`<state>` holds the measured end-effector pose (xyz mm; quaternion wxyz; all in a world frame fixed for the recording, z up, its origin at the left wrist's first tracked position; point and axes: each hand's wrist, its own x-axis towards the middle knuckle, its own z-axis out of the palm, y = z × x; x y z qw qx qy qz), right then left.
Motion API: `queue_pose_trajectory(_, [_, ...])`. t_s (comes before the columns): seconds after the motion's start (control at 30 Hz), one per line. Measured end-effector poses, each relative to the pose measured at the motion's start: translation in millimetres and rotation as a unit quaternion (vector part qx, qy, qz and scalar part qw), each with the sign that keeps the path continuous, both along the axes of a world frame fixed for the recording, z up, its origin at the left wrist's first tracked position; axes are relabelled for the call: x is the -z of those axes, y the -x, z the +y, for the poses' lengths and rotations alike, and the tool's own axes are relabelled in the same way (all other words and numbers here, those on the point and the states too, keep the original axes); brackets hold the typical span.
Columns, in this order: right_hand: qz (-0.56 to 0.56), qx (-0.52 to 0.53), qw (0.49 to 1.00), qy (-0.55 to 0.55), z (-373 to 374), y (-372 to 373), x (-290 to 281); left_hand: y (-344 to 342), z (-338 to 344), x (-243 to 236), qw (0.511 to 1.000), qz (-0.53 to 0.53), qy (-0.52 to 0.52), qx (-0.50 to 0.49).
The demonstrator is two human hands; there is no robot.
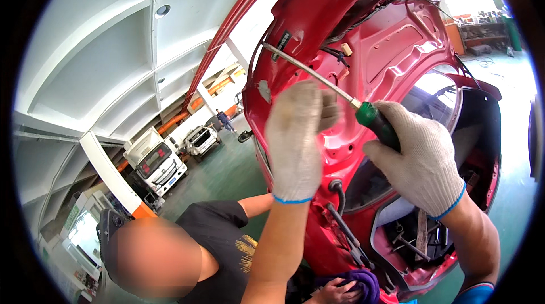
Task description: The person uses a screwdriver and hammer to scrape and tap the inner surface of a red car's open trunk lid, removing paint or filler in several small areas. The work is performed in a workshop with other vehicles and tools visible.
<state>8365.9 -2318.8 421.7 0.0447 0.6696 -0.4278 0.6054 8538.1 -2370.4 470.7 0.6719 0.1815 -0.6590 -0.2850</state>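
Observation:
My right hand (423,156), in a whitish knit glove, is closed round the green and black handle of a long screwdriver (309,71). Its metal shaft slants up to the left, and the tip reaches the edge of a raised red car lid (335,17), close to a dark label (281,45). My left hand (295,139), gloved alike, is lifted just below the shaft, in front of the red panel. Motion smears it, so its fingers cannot be read clearly. Whether it touches the shaft cannot be told.
Close on the left stands a co-worker in a black T-shirt (218,230); a hand (338,291) rests by a purple cloth (366,281). Hand tools (409,244) lie in the car's open compartment. A white truck (159,165), a white car (201,139) and a distant person (225,120) stand farther back.

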Motion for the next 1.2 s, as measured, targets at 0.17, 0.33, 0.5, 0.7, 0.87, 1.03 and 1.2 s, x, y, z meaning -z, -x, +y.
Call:
queue_pose_trajectory(0.17, [0.024, 0.023, 0.998, -0.046, -2.1, 1.9, 4.4, 39.8, 3.8, -2.0, 0.973, 0.060, -0.100, 0.200])
queue_pose_trajectory(0.33, [0.047, 0.038, 0.998, -0.026, -10.9, 1.6, 3.8, 60.9, 3.5, -8.3, 0.925, 0.193, -0.174, 0.279])
queue_pose_trajectory(0.5, [0.104, 0.060, 0.993, 0.014, -15.3, 11.6, 5.6, 79.8, 9.6, -11.0, 0.923, 0.260, -0.191, 0.210])
queue_pose_trajectory(0.7, [0.122, 0.057, 0.991, 0.016, -27.2, 18.0, 7.6, 87.4, 4.6, -9.0, 0.925, 0.285, -0.174, 0.179])
queue_pose_trajectory(0.87, [0.134, 0.060, 0.989, 0.036, -34.8, 23.2, 9.5, 92.0, 3.8, -8.8, 0.919, 0.301, -0.169, 0.189])
queue_pose_trajectory(1.03, [0.133, 0.056, 0.989, 0.039, -32.8, 23.7, 9.5, 93.6, 5.9, -7.7, 0.919, 0.305, -0.158, 0.193])
queue_pose_trajectory(1.2, [0.112, 0.036, 0.993, -0.011, -9.8, 13.8, 3.8, 80.7, 6.9, -5.4, 0.927, 0.258, -0.172, 0.210])
